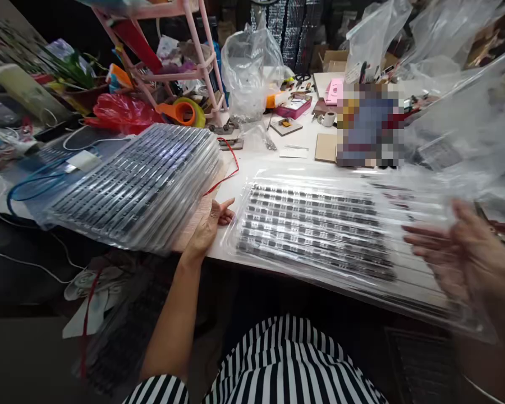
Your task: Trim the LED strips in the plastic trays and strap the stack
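A clear plastic tray (311, 224) with rows of dark, banded strips lies on the white table in front of me. My left hand (212, 221) is beside its left edge, palm turned up and fingers partly extended, with nothing visible in them. At the tray's right end my right hand (458, 247) has its fingers stretched out and apart. It is blurred by motion, and clear plastic overlaps it, so I cannot tell exactly where it touches. To the left of my left hand stands a stack of similar filled trays (138, 179).
Behind the trays are a pink rack (193, 62), a red plastic bag (122, 115), an orange tape roll (179, 112) and a clear bag (252, 67). Clear plastic sheets (458, 112) crowd the right side. A red cord (231, 175) and blue cable (29, 182) lie near the stack.
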{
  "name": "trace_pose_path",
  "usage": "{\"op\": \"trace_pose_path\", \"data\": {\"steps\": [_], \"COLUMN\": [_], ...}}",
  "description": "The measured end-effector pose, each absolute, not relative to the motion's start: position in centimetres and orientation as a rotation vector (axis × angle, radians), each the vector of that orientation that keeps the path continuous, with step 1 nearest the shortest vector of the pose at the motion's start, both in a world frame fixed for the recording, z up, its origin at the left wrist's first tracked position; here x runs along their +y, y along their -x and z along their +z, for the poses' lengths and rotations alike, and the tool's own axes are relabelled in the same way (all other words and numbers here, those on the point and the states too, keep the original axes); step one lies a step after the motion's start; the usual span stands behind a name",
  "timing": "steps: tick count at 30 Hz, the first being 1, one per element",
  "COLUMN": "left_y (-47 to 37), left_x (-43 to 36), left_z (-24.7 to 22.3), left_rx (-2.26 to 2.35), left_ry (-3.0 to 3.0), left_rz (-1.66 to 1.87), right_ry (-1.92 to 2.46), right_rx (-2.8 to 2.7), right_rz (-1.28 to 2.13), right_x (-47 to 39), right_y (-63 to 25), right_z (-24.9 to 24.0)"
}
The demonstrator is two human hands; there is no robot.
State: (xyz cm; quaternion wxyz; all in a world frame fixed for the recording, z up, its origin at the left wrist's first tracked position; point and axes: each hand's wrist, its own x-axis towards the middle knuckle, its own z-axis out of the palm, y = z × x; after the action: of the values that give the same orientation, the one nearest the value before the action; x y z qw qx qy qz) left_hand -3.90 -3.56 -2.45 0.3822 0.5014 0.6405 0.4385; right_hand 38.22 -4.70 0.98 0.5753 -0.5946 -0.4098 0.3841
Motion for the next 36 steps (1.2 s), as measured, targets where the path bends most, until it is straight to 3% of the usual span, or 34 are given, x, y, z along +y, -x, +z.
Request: {"op": "trace_pose_path", "data": {"steps": [4, 10, 13, 18, 27, 33, 36], "left_y": [4.3, 3.4, 3.2, 3.0, 2.8, 1.4, 1.6], "left_x": [-3.6, -3.9, -3.7, -3.5, -3.3, -3.7, -3.7], "left_z": [-2.2, -1.3, -1.0, -1.1, -3.6, -3.0, -3.1], "left_rx": [1.486, 1.473, 1.512, 1.648, 1.833, 2.179, 2.056], "left_ry": [-1.322, -1.434, -1.458, -1.587, -1.866, -2.022, -2.008], "left_rz": [1.054, 0.954, 0.910, 0.858, 0.800, 0.528, 0.683], "right_ry": [1.450, 1.433, 1.619, 1.820, 2.097, 2.093, 2.041], "right_rx": [-0.914, -0.911, -1.062, -1.696, -2.284, -2.382, -2.417], "right_rz": [1.203, 1.247, 1.018, 0.244, -0.139, -0.129, -0.113], "right_x": [-2.0, -0.3, 0.0, 0.1, 0.1, 0.2, 0.1], "right_y": [-36.3, -37.2, -37.3, -36.8, -33.7, -33.2, -33.8], "right_z": [0.8, 0.1, -0.3, -1.2, -1.0, -0.5, -0.6]}}
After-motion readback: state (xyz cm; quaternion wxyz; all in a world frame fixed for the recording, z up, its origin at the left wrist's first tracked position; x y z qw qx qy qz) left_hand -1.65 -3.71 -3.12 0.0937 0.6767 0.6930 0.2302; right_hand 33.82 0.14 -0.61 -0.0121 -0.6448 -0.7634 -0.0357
